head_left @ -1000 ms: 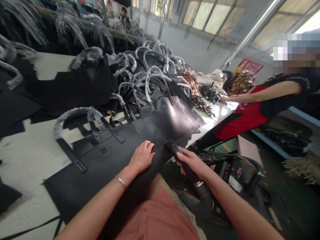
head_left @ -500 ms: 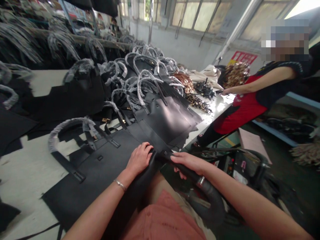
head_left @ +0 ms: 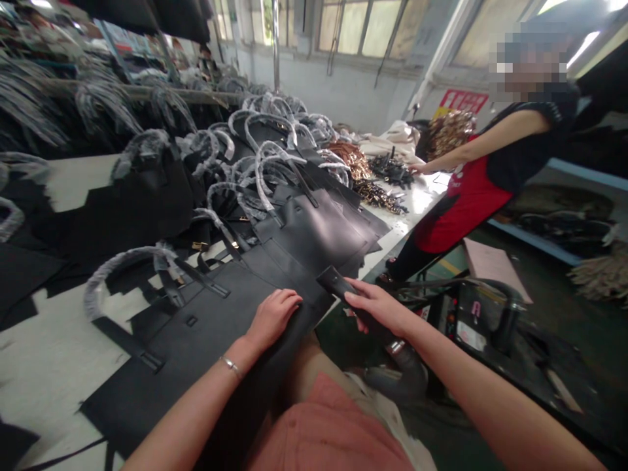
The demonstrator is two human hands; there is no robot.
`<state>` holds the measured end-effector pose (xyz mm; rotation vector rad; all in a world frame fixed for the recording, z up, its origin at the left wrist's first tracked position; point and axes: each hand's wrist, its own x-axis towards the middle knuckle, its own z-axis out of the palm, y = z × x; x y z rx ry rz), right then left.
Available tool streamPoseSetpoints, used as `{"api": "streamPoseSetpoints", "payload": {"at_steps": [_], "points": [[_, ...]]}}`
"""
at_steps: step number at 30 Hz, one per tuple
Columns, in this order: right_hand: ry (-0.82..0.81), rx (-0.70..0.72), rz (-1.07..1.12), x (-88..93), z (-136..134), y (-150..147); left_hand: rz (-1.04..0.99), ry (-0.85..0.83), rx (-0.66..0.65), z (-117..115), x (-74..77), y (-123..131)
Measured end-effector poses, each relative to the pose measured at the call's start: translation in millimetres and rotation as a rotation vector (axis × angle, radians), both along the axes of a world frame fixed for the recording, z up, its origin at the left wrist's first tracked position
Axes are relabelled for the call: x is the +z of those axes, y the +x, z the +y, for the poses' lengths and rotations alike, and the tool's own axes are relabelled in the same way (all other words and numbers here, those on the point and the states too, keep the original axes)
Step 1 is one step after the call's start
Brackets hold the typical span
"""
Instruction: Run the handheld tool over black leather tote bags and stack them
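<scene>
A flat black leather bag panel (head_left: 196,333) with a foam-wrapped handle (head_left: 122,261) lies on the white table (head_left: 44,373) in front of me. My left hand (head_left: 272,315) rests on its right edge, fingers loosely curled and pressing down. My right hand (head_left: 380,309) is wrapped round a black hose-like tool (head_left: 363,311) with a metal collar (head_left: 395,347). Its flat black nozzle (head_left: 332,281) touches the panel's right corner.
Several black bag panels (head_left: 314,229) with wrapped handles are stacked behind. Piles of metal fittings (head_left: 380,193) lie at the table's far end, where a person in a red apron (head_left: 466,196) reaches in. A machine (head_left: 471,314) stands on the floor at right.
My right hand has drawn the tool's nozzle back to the panel's corner after it swung in against my left hand. My left hand's fingers have uncurled slightly on the edge.
</scene>
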<state>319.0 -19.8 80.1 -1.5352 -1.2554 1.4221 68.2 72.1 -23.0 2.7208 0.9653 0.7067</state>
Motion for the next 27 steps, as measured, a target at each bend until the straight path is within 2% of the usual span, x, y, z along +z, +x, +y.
{"api": "streamPoseSetpoints", "payload": {"at_steps": [3,8,14,19,23,25,27], "points": [[-0.041,-0.061,0.021,-2.8,-18.8,13.9,0.094,0.061,-0.124,-1.0,6.8,9.3],[-0.099,-0.166,0.070,-21.3,-44.8,22.1,0.358,0.180,-0.233,2.5,22.6,28.6],[-0.121,-0.235,0.104,-31.8,-56.5,26.1,0.440,0.281,-0.347,9.0,23.3,40.6],[-0.131,-0.270,0.086,-31.6,-56.5,21.9,0.410,0.232,-0.305,10.7,18.8,43.7],[-0.094,-0.219,0.071,-31.5,-52.4,15.4,0.366,0.171,-0.260,13.7,16.6,47.2],[-0.081,-0.176,0.059,-32.2,-49.7,12.0,0.315,0.122,-0.191,15.9,14.7,47.9],[-0.080,-0.130,0.048,-32.6,-47.1,8.8,0.238,0.060,-0.063,17.5,11.7,47.3]]}}
